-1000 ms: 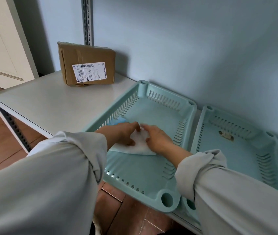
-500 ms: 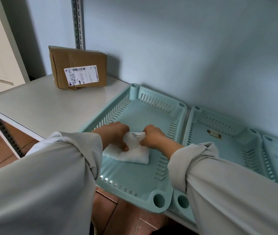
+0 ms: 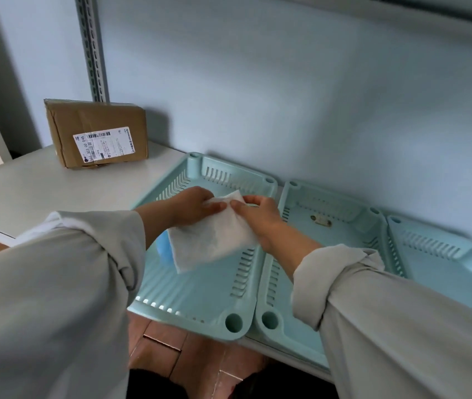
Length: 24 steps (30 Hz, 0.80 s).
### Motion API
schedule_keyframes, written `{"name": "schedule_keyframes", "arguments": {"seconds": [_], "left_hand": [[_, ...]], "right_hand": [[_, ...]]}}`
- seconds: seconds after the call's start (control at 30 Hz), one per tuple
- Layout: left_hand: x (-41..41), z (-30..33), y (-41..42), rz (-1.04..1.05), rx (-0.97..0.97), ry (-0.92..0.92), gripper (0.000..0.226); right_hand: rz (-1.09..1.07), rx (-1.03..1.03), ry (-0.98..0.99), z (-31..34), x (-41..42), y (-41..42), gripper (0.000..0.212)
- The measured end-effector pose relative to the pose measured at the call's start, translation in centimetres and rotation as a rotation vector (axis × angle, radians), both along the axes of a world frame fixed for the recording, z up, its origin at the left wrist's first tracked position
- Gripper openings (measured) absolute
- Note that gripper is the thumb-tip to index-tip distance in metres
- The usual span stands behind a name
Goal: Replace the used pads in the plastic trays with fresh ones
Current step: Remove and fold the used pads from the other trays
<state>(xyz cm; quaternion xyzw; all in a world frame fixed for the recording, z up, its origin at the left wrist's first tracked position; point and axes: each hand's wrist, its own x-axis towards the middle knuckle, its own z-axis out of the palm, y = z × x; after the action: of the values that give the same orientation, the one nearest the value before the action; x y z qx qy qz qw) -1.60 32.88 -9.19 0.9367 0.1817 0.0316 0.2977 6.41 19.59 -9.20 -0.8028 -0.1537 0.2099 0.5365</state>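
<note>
A folded white pad (image 3: 213,234) with a blue backing showing at its left edge hangs above the left mint-green plastic tray (image 3: 200,298). My left hand (image 3: 191,205) pinches the pad's top edge from the left. My right hand (image 3: 257,214) pinches the same edge from the right. The pad is lifted off the tray floor and droops toward me. A second tray (image 3: 324,226) lies to the right, with a small brown mark on its floor. Part of a third tray (image 3: 445,254) shows at the far right.
The trays sit on a white shelf (image 3: 41,185) against a pale blue wall. A taped cardboard box (image 3: 96,133) with a shipping label stands at the back left. A slotted metal upright (image 3: 92,47) rises behind it. Reddish floor tiles show below the shelf's front edge.
Both hands have lifted the pad off the left tray's floor and raised it toward the tray's back. The pad now hangs open wider below the fingers.
</note>
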Motion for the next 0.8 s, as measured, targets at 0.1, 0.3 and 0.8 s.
{"name": "schedule_keyframes", "arguments": {"seconds": [0.1,0.3,0.8], "left_hand": [[0.5,1.8,-2.4,0.077,-0.124,-0.159,0.037],[1.2,4.7,-8.2,0.293,-0.363,-0.33,0.049],[-2.9,3.6,-20.8,0.296,-0.559,-0.085,0.029]], "right_hand": [[-0.131,0.094,0.104,1.6,0.1,-2.4,0.032],[-0.06,0.375,0.511,3.4,-1.5,-8.6,0.031],[-0.043,0.061,-0.041,3.8,-3.0,-21.0,0.034]]}}
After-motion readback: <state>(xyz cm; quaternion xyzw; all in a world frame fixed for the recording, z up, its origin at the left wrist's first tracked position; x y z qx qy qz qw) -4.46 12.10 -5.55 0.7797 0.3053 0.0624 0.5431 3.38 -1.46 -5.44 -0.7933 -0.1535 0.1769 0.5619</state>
